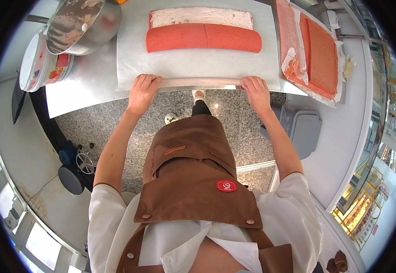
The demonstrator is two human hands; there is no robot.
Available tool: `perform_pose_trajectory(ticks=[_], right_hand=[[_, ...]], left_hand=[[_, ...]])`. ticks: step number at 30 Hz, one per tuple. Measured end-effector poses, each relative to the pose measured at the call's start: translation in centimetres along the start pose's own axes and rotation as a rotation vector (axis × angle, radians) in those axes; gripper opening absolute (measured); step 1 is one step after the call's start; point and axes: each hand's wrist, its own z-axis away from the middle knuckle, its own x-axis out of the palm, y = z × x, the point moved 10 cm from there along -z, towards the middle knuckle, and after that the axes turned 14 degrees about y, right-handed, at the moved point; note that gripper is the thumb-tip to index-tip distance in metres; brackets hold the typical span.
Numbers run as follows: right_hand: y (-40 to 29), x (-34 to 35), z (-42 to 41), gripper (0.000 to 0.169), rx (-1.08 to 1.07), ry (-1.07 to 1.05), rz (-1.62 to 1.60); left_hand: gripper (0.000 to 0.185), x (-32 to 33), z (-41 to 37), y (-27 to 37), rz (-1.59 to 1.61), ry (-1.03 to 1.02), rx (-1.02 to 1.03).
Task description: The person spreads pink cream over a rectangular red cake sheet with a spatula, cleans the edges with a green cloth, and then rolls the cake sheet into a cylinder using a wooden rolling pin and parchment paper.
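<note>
My left hand [144, 91] and my right hand [256, 92] grip the two ends of the near edge of a sheet of white baking paper [191, 66]. Between them this edge is curled into a narrow, straight roll [201, 82] along the table's front. Whether a rod lies inside cannot be made out. Farther back on the paper rests a red sponge cake [180, 38], its near part folded over in a rounded log with a faint crack across the top. Behind the log a flat strip spread with whitish cream [201, 17] shows. Neither hand touches the cake.
At the left, a tilted steel mixing bowl [105, 30] smeared with cream stands by a lidded plastic tub [53, 70]. Stacked red sponge sheets [322, 58] on paper lie at the right. The metal tabletop [82, 83] ends just before me; below stands a grey bin [307, 131].
</note>
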Motion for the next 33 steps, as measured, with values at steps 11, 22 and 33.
perform_pose_trajectory(ticks=[11, 22, 33], right_hand=[[0.9, 1.0, -1.2, 0.032, -0.107, -0.073, 0.149], [2.8, -0.9, -5.7, 0.033, -0.096, 0.015, 0.09], [3.8, -0.3, -6.0, 0.034, -0.124, 0.027, 0.08]], left_hand=[[0.043, -0.2, -1.0, -0.4, -0.147, 0.01, 0.044], [0.038, -2.3, -3.0, -3.9, -0.37, 0.046, 0.049], [0.016, -11.0, 1.8, -8.3, -0.629, 0.189, -0.154]])
